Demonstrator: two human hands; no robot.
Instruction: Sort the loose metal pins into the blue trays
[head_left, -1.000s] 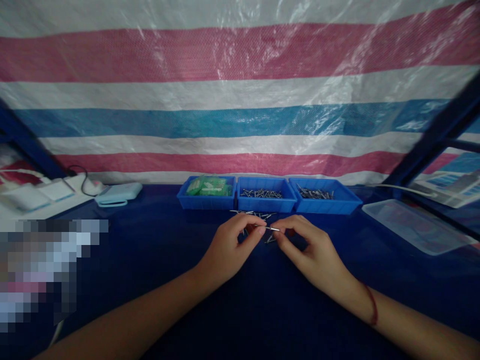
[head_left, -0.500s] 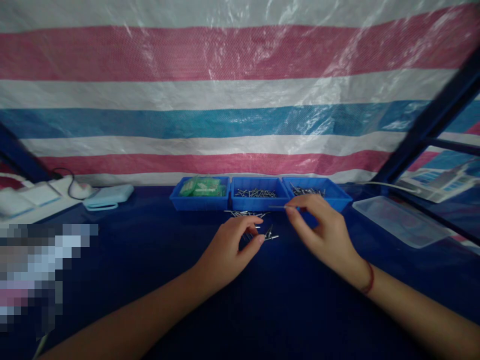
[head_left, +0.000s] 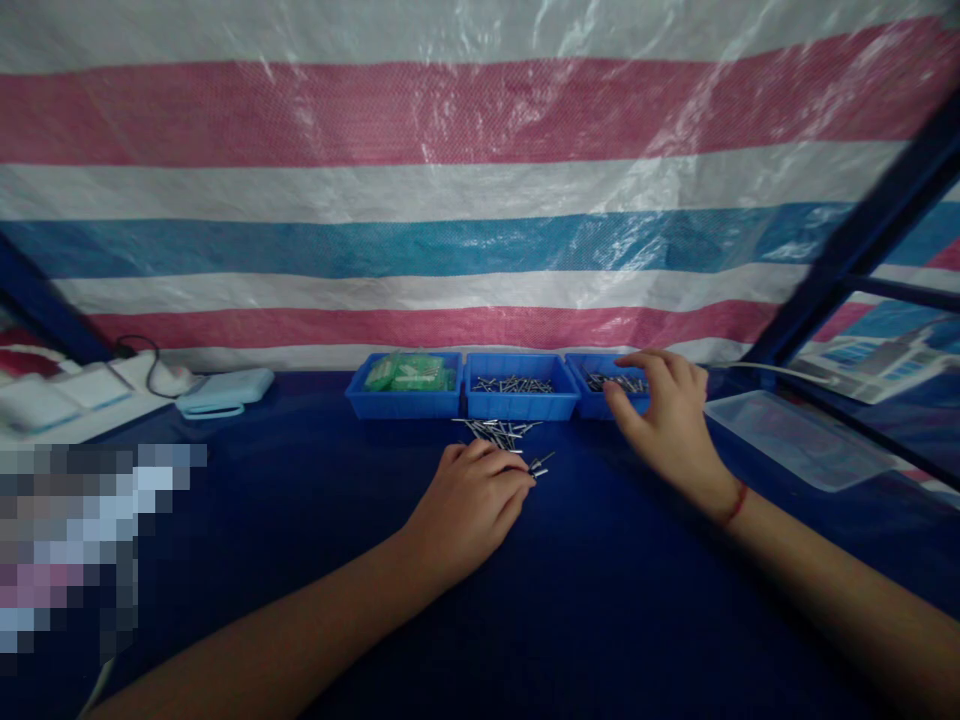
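My left hand (head_left: 472,500) lies low over the table, palm down, with thumb and fingers closed together. Its fingertips meet a few thin metal blind rivets (head_left: 541,465); whether one is pinched there is hidden. Just beyond the knuckles is a loose pile of blind rivets (head_left: 495,432). My right hand (head_left: 664,415) is held at the right blue bin (head_left: 592,405), thumb and fingers apart, nothing visible between them. More rivets (head_left: 622,383) lie inside that bin, partly covered by the hand.
The middle blue bin (head_left: 521,405) holds rivets, and the left blue bin (head_left: 405,404) holds green packets (head_left: 412,372). A clear plastic lid (head_left: 802,440) lies on the right. Leftward are a light blue case (head_left: 225,392) and white power strips (head_left: 82,395). A striped sheet (head_left: 450,190) hangs behind.
My right hand has moved right and opened; the thin rivet it pinched is no longer in its fingers. My left hand has turned palm down and closed its fingers near the loose rivets.
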